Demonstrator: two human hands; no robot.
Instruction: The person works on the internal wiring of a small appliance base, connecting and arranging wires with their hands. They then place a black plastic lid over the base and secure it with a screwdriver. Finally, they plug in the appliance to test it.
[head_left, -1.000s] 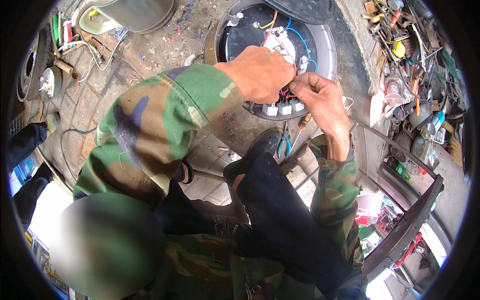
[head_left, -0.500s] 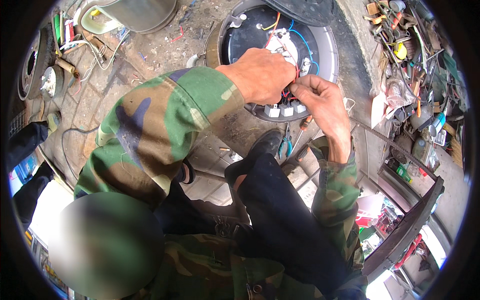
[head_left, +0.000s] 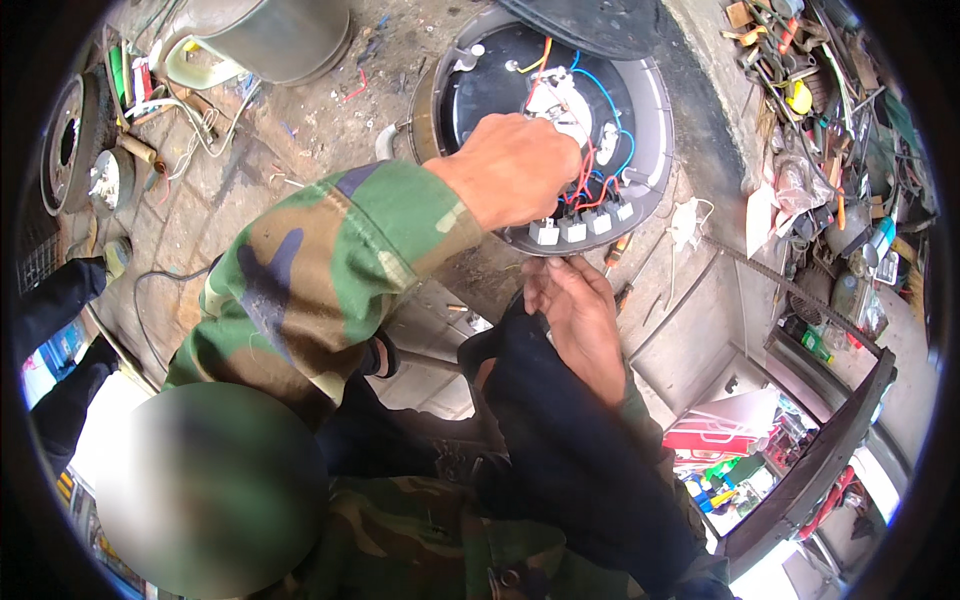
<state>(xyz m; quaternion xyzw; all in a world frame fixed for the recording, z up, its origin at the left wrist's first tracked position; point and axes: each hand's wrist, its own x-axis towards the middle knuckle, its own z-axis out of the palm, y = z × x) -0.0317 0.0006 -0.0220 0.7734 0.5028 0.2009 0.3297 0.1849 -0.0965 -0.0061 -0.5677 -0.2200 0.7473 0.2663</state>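
Because round housing (head_left: 654,125) lies open side up, beyond right hand (head_left: 578,325) and under left hand (head_left: 515,168), red wires (head_left: 587,178) probably easy to reach. Left hand curled, grasp hidden, cannot tell. Right hand bent, near white blocks (head_left: 573,232); whether holding something, cannot tell.

Hands (head_left: 515,170): two. Camouflage sleeves (head_left: 290,265): two. White blocks (head_left: 573,232): four. Round housing (head_left: 655,120): one. Dark cover (head_left: 590,25): one. Metal pot (head_left: 285,40): one.
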